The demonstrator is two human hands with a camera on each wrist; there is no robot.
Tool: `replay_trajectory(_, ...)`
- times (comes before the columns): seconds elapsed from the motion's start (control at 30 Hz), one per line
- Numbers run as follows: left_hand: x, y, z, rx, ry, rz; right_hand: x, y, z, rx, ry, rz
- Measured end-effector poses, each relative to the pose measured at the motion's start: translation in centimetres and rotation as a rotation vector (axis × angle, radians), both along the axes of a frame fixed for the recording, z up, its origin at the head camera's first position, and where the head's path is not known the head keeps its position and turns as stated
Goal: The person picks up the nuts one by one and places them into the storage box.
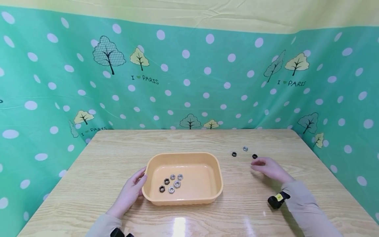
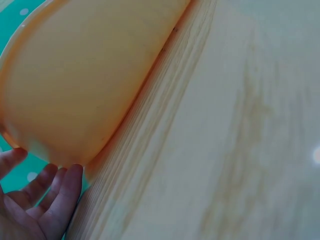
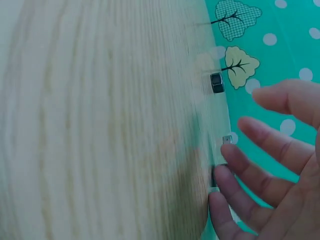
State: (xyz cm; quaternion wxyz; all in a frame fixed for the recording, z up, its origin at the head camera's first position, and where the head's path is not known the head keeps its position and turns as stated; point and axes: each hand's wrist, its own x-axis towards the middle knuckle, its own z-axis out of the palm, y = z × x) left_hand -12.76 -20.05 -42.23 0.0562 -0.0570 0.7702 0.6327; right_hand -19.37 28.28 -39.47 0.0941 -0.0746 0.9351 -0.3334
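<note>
A peach-coloured plastic tray (image 1: 204, 184) holds several hex nuts, some silver (image 1: 177, 184) and some dark (image 1: 162, 189), at its left half. My left hand (image 1: 131, 189) touches the tray's left end from outside; in the left wrist view its fingertips meet the tray wall (image 2: 90, 85). Over the table's right side, my right hand (image 1: 270, 168) has parted, slightly bent fingers with nothing between them. Just beyond its fingertips lies a black nut (image 1: 255, 156). Another black nut (image 1: 234, 154) and a silver nut (image 1: 245, 148) lie a little farther left. The right wrist view shows one dark nut (image 3: 217, 83) unobstructed.
Everything stands on a light wood-grain table (image 1: 118, 148). A green dotted curtain (image 1: 189, 82) with printed trees hangs behind and along both sides. Black wrist cameras show on the right sleeve (image 1: 305, 204) and at the left sleeve (image 1: 103, 225).
</note>
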Motion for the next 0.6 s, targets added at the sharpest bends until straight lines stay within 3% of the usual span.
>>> replay_trajectory(0.6, 0.1, 0.0, 0.1, 0.001, 0.007, 0.0, -0.67, 0.99, -0.07, 0.073, -0.045, -0.164)
